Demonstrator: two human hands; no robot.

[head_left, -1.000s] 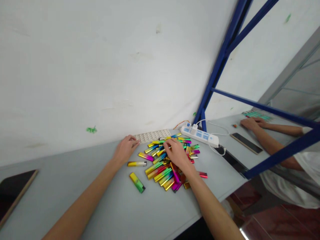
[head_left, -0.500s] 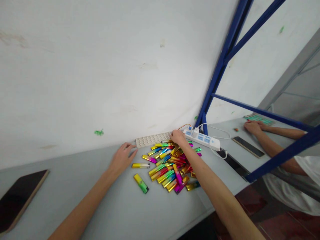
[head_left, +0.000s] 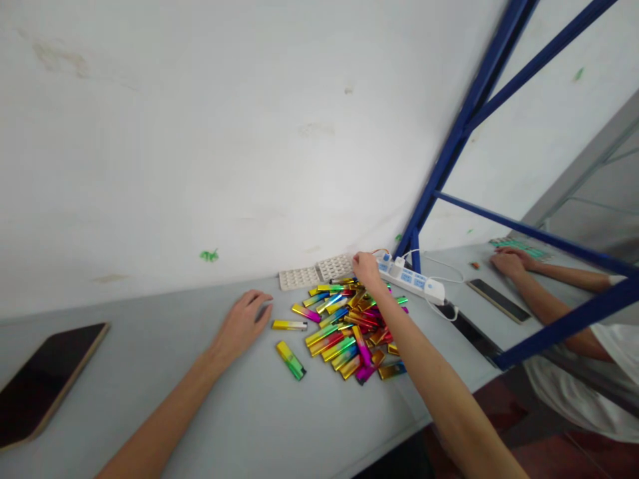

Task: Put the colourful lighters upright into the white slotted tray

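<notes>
A heap of shiny coloured lighters (head_left: 344, 332) lies on the grey table (head_left: 239, 412). Behind it, against the wall, are two cream trays with rows of holes, a left one (head_left: 298, 278) and a right one (head_left: 334, 267). My right hand (head_left: 367, 271) is at the right end of the right tray, its fingers bent together; what they grip, if anything, is hidden. My left hand (head_left: 245, 319) rests on the table with thumb and fingers apart, holding nothing. Right of it lie a yellow and white lighter (head_left: 289, 325) and a yellow and green one (head_left: 291, 360).
A white power strip (head_left: 412, 281) with cables lies right of my right hand. A blue metal frame (head_left: 449, 146) rises beyond it. Dark flat devices lie at the far left (head_left: 50, 379) and right (head_left: 499, 301). At the right, another person's hands (head_left: 509, 259) rest on the table.
The perforated trays, in one straight row before, now stand at an angle, the right one turned with its far end away from me. The view has shifted slightly; my left hand keeps its pose.
</notes>
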